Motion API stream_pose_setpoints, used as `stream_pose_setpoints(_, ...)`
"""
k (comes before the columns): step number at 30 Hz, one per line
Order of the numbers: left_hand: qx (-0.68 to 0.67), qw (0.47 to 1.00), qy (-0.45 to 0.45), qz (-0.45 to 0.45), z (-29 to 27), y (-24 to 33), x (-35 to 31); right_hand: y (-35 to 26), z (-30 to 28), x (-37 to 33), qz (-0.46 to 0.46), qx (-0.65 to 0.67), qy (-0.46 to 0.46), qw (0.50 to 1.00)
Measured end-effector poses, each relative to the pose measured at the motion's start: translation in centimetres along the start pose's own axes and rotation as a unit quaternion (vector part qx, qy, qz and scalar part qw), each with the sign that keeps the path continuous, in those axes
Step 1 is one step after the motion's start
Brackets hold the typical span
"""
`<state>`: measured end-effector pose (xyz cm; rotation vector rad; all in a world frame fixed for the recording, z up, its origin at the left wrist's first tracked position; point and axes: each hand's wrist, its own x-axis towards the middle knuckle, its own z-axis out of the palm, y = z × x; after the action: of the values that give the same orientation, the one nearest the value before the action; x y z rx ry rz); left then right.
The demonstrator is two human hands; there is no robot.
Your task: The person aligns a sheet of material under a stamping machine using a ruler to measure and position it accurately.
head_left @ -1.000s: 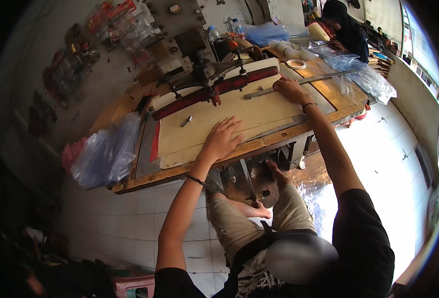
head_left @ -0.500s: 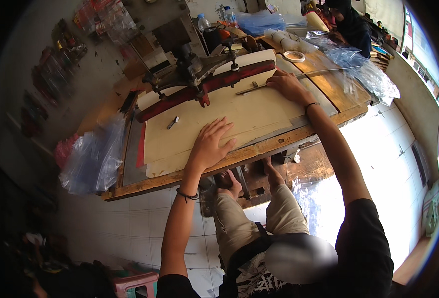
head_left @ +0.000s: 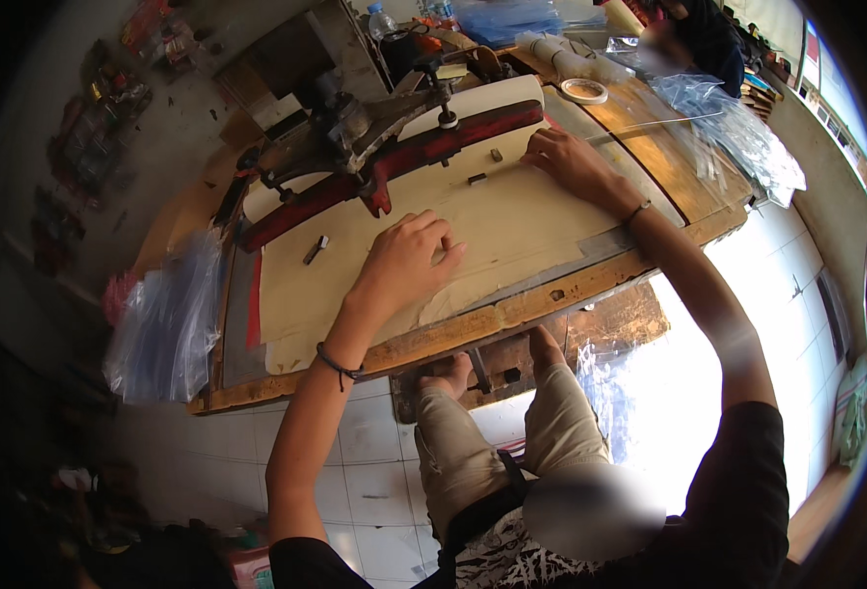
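Observation:
A cream sheet (head_left: 394, 285) covers much of the wooden worktable (head_left: 482, 320), beneath the long red bar (head_left: 315, 218) of a press. My left hand (head_left: 406, 257) is over the sheet's middle, fingers bent and thumb apart, with nothing seen in it. Close to the bar's right end, my right hand (head_left: 573, 165) has its fingers curled down at the sheet; what they hold, if anything, is hidden. Small dark blocks lie on the sheet: one (head_left: 315, 249) left of my left hand, another (head_left: 476, 179) and a brownish one (head_left: 496, 155) between my hands.
The press's dark metal frame (head_left: 360, 128) rises behind the bar. Clear plastic bags (head_left: 170, 319) hang at the table's left end; more plastic (head_left: 723, 137) lies at the far right. A tape roll (head_left: 584, 91) sits behind my right hand. At the far right another person (head_left: 698, 44) sits.
My left hand has lifted from lying flat on the sheet, and its fingers have bent. The thin dark rod that stuck out left of my right hand no longer shows there.

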<state>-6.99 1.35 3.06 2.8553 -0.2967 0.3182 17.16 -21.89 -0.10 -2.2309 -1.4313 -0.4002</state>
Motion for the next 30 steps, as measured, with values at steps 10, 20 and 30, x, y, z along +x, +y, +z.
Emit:
stream_pose_setpoints(10, -0.046, 0.992, 0.116, 0.011, 3.5, 0.4, 2.4, 1.4, -0.3, -0.1, -0.032, -0.013, 0.058, 0.998)
stream_pose_setpoints(20, -0.051, 0.991, 0.120, 0.009, 4.2, -0.3, 2.1, -2.3, -2.3, -1.6, 0.043, -0.003, -0.025, 0.999)
stream_pose_setpoints(30, -0.082, 0.987, 0.137, 0.008, 3.9, -0.1, 1.5, -9.2, -9.4, -4.7, -0.111, -0.004, -0.051, 0.992)
